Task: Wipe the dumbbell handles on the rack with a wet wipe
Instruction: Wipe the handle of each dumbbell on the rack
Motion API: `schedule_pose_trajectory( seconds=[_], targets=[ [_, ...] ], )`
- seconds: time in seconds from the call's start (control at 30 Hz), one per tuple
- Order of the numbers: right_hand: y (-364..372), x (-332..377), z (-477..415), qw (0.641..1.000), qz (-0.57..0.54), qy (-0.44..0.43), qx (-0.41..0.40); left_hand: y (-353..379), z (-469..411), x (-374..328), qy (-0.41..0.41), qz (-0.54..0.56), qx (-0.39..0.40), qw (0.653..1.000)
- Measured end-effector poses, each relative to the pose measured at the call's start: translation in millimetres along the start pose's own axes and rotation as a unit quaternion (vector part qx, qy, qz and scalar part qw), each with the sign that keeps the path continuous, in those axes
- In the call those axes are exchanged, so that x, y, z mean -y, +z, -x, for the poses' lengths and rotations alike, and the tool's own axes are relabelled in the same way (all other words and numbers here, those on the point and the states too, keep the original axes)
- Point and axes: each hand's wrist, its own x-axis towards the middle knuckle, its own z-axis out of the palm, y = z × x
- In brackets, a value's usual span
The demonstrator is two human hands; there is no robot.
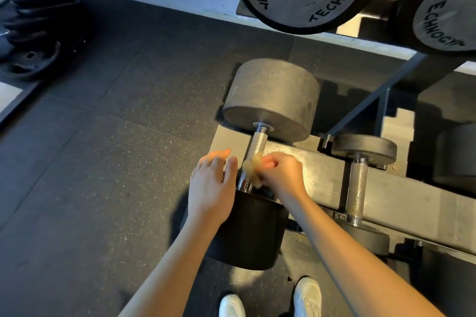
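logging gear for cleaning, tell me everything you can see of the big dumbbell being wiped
The big dumbbell lies across the rack, axis running away from the camera. It has two round heads, rubber-looking, the far one dusty grey and the near one black. Between them is a knurled shiny metal handle. The right-hand grip pinches a crumpled yellowish wipe against its near end; the left-hand grip, open, sits beside, contact unclear.

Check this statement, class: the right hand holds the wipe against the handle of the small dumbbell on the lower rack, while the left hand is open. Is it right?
Not quite. The head view shows the right hand holding the wipe against the handle of the large dumbbell; the small dumbbell beside it is untouched. The left hand is open, as stated.
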Motion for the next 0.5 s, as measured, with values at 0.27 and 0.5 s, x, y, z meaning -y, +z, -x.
schedule_pose_trajectory(
  seconds=[0.27, 0.5],
  targets=[
    [9.0, 10.8, -26.4, 0.99, -0.075, -0.016, -0.123, 0.6, -0.8, -0.3, -0.003, 0.008, -0.006, 1.0],
    [12.3, -3.0, -15.4, 0.995, -0.086, 0.002, -0.056, 5.0, -5.4, 6.4, 0.031, -0.02, -0.019, 0.999]
  ],
)
